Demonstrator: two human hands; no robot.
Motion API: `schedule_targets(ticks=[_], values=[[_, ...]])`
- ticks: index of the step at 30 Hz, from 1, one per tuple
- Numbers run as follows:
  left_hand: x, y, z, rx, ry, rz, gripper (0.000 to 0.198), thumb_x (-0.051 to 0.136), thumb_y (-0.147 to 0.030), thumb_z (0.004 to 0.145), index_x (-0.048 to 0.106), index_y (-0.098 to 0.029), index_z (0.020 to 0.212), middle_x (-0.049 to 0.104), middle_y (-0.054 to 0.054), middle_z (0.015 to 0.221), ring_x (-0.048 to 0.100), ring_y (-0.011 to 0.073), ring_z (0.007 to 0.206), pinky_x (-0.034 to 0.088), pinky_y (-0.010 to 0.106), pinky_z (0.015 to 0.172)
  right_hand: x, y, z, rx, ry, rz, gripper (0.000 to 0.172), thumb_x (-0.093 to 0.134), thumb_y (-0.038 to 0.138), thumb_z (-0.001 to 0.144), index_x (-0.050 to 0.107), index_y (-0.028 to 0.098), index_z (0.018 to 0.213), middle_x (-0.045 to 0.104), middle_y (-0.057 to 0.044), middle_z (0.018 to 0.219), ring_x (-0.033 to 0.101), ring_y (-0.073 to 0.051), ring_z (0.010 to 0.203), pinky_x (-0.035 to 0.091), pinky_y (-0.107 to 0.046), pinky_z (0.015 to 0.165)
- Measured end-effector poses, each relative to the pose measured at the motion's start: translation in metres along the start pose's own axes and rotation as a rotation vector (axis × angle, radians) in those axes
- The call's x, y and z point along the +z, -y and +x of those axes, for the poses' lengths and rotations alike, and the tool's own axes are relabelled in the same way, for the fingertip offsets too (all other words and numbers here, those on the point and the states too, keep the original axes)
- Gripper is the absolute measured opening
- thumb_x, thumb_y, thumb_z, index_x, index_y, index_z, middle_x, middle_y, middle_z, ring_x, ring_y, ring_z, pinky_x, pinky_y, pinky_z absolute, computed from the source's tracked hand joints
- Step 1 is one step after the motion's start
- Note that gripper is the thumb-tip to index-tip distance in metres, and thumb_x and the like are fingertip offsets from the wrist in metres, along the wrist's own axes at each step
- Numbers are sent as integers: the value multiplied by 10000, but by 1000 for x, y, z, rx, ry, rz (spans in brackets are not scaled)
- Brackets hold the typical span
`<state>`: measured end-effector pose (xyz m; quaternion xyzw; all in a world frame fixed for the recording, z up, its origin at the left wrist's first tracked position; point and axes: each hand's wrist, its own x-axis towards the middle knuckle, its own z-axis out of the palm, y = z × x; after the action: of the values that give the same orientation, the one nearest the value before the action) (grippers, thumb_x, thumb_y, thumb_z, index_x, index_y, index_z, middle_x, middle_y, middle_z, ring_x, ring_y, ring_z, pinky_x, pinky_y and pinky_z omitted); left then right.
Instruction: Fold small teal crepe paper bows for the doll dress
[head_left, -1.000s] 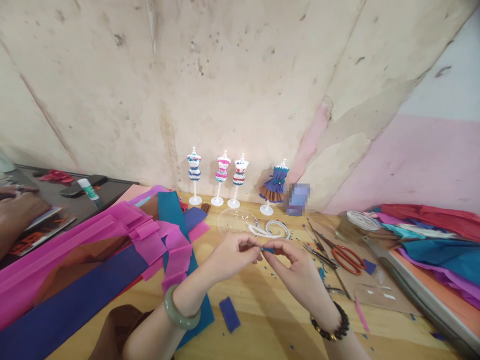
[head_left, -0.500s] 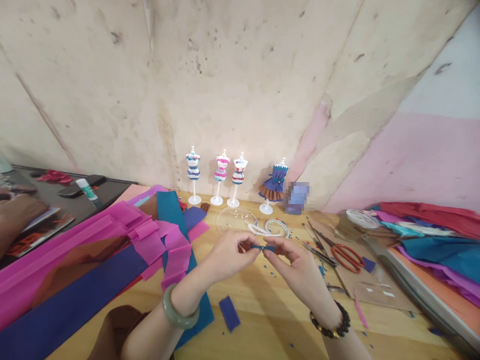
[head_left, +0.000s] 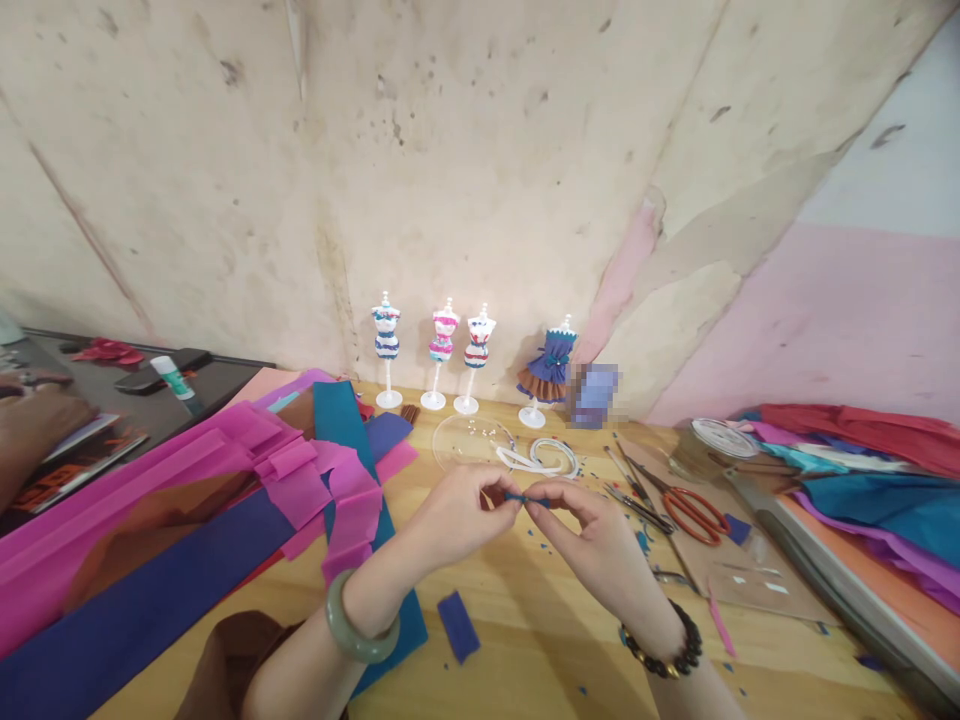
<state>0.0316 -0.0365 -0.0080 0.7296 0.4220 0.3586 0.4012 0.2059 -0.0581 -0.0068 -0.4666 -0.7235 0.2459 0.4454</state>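
Observation:
Between both hands is a small teal paper piece (head_left: 516,497), pinched narrow near its middle. My left hand (head_left: 466,508) grips its left end between thumb and fingers. The other end is held by my right hand (head_left: 586,520), also in a pinch, and the fingertips of the two hands almost meet. Much of the piece is hidden by the fingers. Behind the hands stand three white mini dress forms with painted bands, one of them the leftmost form (head_left: 386,335), and a fourth in a blue and brown ruffled dress (head_left: 551,365).
Colored paper strips (head_left: 225,450) cover the left side. Orange-handled scissors (head_left: 694,515), a white cord coil (head_left: 555,458) and folded paper (head_left: 885,510) lie right. A blue scrap (head_left: 458,627) is in front. Another person's hand (head_left: 30,425) shows far left.
My fingers have closed in a little around the teal piece, and less of it shows. The other person's hand at far left has shifted slightly.

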Motion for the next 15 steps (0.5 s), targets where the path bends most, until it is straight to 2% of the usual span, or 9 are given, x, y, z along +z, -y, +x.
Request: schedule_targets(ticks=[8,13,15], values=[[4,2,3,-88,28,-165,86,576,-215,733,626,-149,709,532,-25,606,457,99,574,327,226,534,1,-1,-1,12,-47,45,118,621,269,774,718,209,741,744,-52,792,688,-214,765,557,-332,729],[2,-5,4,-181,120,-358,103,620,-234,704,614,-136,736,585,-9,635,505,103,590,368,237,576,3,-5,-1,28,-82,67,113,631,259,752,719,199,714,743,-52,765,688,-209,734,558,-324,701],[2,-5,5,-203,120,-390,107,621,-233,694,613,-135,737,609,2,650,532,110,610,390,244,601,4,-6,-1,20,-87,57,109,633,248,752,719,198,709,744,-51,757,688,-206,727,557,-314,689]])
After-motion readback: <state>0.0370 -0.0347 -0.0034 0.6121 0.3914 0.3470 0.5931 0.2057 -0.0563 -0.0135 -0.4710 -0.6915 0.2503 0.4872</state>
